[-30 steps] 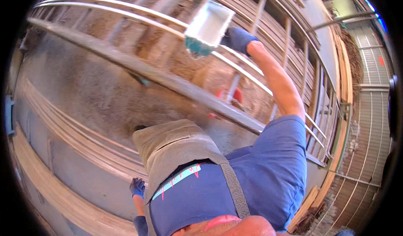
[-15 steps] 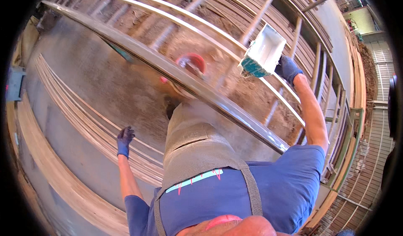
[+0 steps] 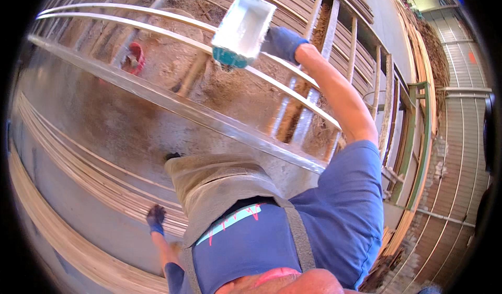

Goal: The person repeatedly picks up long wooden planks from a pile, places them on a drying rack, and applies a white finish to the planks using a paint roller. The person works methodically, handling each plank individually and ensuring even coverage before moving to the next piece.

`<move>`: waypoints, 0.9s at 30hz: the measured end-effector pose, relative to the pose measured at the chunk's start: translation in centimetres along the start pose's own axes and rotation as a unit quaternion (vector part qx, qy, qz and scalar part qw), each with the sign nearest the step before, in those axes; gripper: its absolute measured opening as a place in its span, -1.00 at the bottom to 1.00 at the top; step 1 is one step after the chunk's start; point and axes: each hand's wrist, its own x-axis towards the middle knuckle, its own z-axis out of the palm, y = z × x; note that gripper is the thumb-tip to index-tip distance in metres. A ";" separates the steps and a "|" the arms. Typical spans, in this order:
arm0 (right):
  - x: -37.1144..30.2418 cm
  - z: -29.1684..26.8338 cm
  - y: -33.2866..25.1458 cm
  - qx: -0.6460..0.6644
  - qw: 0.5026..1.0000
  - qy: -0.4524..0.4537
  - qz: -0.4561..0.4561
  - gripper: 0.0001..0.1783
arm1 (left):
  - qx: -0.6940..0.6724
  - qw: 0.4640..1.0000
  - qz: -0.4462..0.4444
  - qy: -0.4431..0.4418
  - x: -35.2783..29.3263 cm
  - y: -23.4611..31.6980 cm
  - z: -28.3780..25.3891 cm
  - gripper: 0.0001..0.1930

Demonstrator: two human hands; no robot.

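My right hand [image 3: 286,44], in a blue glove, grips the side of an open rectangular box [image 3: 243,30], coated white inside with a teal end. The box is tilted and lies over two long white strips [image 3: 196,43], which run from the far left toward the lower right; whether it touches them I cannot tell. My left hand [image 3: 156,218], in a dark blue glove, hangs low at my left side beside a bundle of thin wooden strips [image 3: 99,181]. Its fingers are loosely bent and slightly apart, with nothing seen in them.
A metal rail [image 3: 193,108] crosses in front of me. Beyond it a red bucket [image 3: 134,58] stands on the dirty floor. Racks of long wooden strips [image 3: 298,9] fill the far side. Wide boards [image 3: 63,226] lie at the left, and a green frame [image 3: 420,142] stands at the right.
My right hand has carried the box leftward along the white strips. My left hand has dropped lower and nearer my body. The whole view has shifted, with the red bucket now farther left.
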 end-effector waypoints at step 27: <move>-60.1 13.2 40.5 -0.088 0.969 -0.054 0.226 -0.77 | 0.727 0.213 0.599 -0.259 -9.3 -10.6 92.5 -0.75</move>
